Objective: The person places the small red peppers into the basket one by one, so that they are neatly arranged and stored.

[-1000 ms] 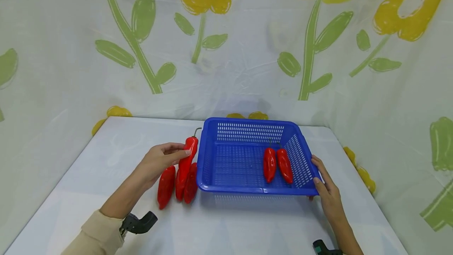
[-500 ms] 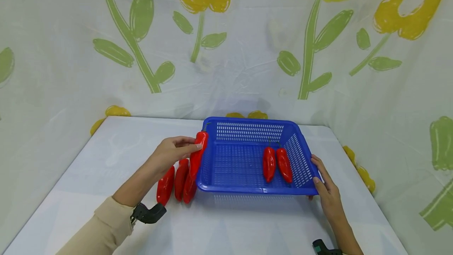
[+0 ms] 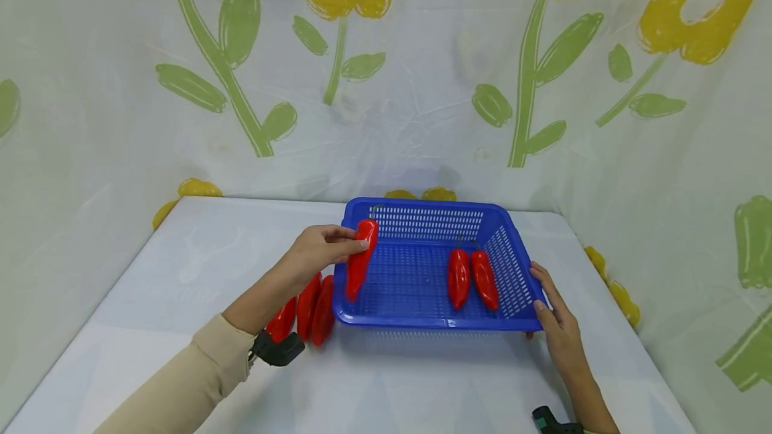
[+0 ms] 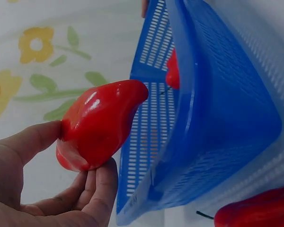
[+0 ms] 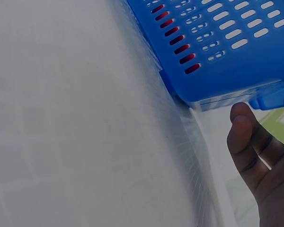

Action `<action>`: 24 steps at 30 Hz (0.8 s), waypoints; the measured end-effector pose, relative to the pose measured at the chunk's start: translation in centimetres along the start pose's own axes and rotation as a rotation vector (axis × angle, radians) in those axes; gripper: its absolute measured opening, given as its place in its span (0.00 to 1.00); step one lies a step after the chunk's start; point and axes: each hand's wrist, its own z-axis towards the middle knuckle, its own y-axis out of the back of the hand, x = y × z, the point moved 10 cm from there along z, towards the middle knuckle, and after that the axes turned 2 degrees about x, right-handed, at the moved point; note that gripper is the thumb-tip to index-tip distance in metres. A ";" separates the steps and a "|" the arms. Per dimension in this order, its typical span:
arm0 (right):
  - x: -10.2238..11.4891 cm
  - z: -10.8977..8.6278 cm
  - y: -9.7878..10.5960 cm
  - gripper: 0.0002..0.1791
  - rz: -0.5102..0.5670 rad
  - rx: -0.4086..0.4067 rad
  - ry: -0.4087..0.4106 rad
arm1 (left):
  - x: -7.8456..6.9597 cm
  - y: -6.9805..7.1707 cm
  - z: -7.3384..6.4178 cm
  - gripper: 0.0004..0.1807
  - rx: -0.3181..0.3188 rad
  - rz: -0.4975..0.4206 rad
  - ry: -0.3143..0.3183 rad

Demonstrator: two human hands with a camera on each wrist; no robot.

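My left hand (image 3: 319, 250) pinches a red chili pepper (image 3: 362, 263) between thumb and fingers, over the left side of the blue plastic basket (image 3: 410, 321). The pepper hangs stem up, tilted, overlapping the basket's inside in the head view. In the left wrist view that pepper (image 4: 102, 123) stands beside the basket's rim (image 4: 189, 85). Two red peppers (image 3: 458, 280) lie on the basket floor toward the right. My right hand (image 3: 561, 330) grips the basket's front right corner, thumb on the rim; some of its fingers (image 5: 241, 132) show below the basket in the right wrist view.
On the white table (image 3: 386, 387), several red peppers (image 3: 324, 313) lie left of the basket, partly hidden behind my left forearm and the wrist camera (image 3: 277, 348). A flower-printed cloth (image 3: 422, 86) rises behind and beside the table.
My left hand has carried the pepper rightward, from above the loose peppers to over the basket's left side. The right hand and basket have stayed in place.
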 end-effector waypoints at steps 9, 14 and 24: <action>0.0 0.1 0.1 0.28 -0.029 -0.004 -0.025 | -0.5 -1.3 1.1 0.29 0.023 -0.036 -0.025; 0.0 0.2 0.1 0.28 -0.034 -0.004 -0.030 | -0.7 -2.1 1.4 0.27 0.031 -0.022 -0.032; -0.1 0.1 0.1 0.28 -0.019 0.002 -0.034 | -1.2 -3.2 2.5 0.29 0.046 -0.023 0.005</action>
